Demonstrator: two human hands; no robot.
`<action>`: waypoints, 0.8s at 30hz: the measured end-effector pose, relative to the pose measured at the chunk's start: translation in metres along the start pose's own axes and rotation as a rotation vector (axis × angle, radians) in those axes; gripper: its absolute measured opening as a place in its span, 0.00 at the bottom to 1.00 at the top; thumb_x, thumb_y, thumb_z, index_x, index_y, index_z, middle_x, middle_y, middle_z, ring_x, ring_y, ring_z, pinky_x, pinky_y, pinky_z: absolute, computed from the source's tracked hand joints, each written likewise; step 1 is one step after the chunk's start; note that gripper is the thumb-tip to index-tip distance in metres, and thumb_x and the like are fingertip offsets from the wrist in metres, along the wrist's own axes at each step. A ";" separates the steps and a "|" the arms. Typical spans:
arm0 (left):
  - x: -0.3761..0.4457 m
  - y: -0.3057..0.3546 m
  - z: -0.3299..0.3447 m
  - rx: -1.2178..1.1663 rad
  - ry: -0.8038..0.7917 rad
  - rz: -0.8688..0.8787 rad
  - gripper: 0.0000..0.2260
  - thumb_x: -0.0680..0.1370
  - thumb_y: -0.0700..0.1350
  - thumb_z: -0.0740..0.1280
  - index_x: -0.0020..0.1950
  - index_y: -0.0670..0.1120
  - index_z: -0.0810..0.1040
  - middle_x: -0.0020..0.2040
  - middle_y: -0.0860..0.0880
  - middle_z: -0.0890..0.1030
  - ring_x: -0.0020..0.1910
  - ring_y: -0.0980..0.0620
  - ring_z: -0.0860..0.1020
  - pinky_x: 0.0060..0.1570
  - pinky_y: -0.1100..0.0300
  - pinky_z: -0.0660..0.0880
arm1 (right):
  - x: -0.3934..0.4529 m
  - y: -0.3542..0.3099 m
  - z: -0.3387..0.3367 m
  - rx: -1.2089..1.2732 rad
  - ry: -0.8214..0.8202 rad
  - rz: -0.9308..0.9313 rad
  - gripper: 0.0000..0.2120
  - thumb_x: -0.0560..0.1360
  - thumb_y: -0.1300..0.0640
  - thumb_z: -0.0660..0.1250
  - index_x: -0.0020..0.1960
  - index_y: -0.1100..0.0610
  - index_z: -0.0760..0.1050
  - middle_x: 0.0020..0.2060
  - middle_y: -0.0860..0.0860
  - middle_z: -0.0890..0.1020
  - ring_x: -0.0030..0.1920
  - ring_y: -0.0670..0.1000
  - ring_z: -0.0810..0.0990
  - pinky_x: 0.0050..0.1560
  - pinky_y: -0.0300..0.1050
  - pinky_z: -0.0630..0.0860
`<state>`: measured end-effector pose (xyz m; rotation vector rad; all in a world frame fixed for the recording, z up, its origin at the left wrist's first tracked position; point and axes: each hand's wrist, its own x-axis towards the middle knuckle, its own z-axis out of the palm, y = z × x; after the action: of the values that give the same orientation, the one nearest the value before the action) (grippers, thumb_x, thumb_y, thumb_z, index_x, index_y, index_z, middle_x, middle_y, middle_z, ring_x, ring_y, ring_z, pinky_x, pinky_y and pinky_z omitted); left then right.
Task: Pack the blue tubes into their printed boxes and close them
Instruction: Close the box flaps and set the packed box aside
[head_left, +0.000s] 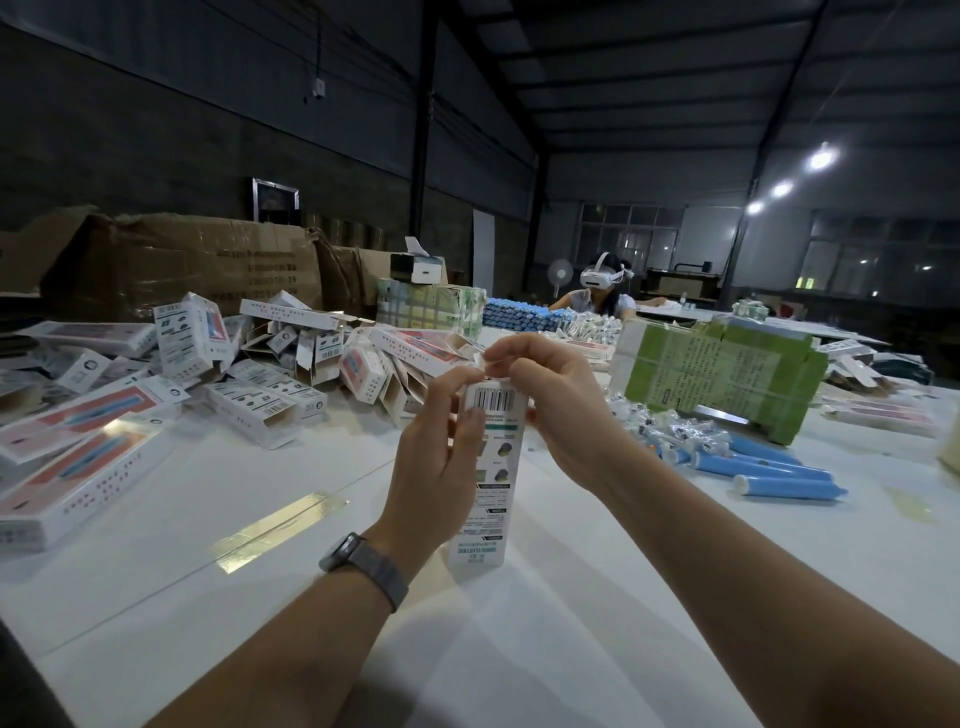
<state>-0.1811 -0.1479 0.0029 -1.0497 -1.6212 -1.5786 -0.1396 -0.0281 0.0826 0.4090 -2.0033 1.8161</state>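
Fingers of the left hand (439, 457) curl round the side of a tall printed box (488, 467), holding it upright above the white table (260, 597), with the thumb lying along its barcode face. Fingertips of the right hand (550, 410) pinch at the box's top end, where a small white flap shows between thumb and forefinger (whether the flap is tucked in or out cannot be told). The box's back, with barcode, small pictures and teal lettering, faces the camera, and its lower end hangs free just above the table. A dark watch (363, 564) sits on the left wrist. To the right, loose blue tubes (779, 475) lie on the table beside a heap of small clear-wrapped parts (675, 431), near a green bundle of flat cartons (727, 379). To the left a sprawling pile of printed boxes (249, 358) covers the table, some with open ends, and longer red-and-white boxes (78, 452) lie nearer the edge. A strip of shiny tape (280, 522) is stuck on the tabletop. Farther back stand brown cardboard cartons (182, 265), a block of stacked blue tubes (519, 314), and another person wearing a white headset (602, 278).
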 end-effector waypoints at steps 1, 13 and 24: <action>0.000 0.000 -0.001 -0.004 0.002 0.002 0.09 0.83 0.52 0.56 0.62 0.62 0.67 0.45 0.54 0.82 0.41 0.52 0.83 0.38 0.50 0.80 | 0.000 0.000 0.000 0.001 -0.009 -0.003 0.13 0.67 0.64 0.60 0.40 0.52 0.81 0.35 0.46 0.82 0.36 0.43 0.80 0.33 0.39 0.76; 0.000 0.004 0.001 0.029 0.009 -0.016 0.07 0.83 0.48 0.56 0.57 0.60 0.68 0.45 0.50 0.81 0.42 0.50 0.82 0.39 0.46 0.80 | -0.005 0.004 0.004 0.118 0.039 0.111 0.19 0.73 0.69 0.57 0.41 0.51 0.82 0.40 0.48 0.81 0.36 0.45 0.79 0.34 0.41 0.75; 0.005 0.003 -0.004 -0.027 0.040 -0.124 0.12 0.81 0.47 0.55 0.58 0.61 0.72 0.56 0.45 0.75 0.56 0.46 0.78 0.48 0.46 0.81 | -0.043 0.036 0.013 -0.545 0.189 -0.131 0.31 0.77 0.55 0.68 0.77 0.51 0.60 0.60 0.48 0.73 0.59 0.47 0.74 0.57 0.48 0.77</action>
<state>-0.1807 -0.1510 0.0091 -0.9419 -1.6698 -1.6958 -0.1203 -0.0393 0.0291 0.1867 -2.1660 1.1184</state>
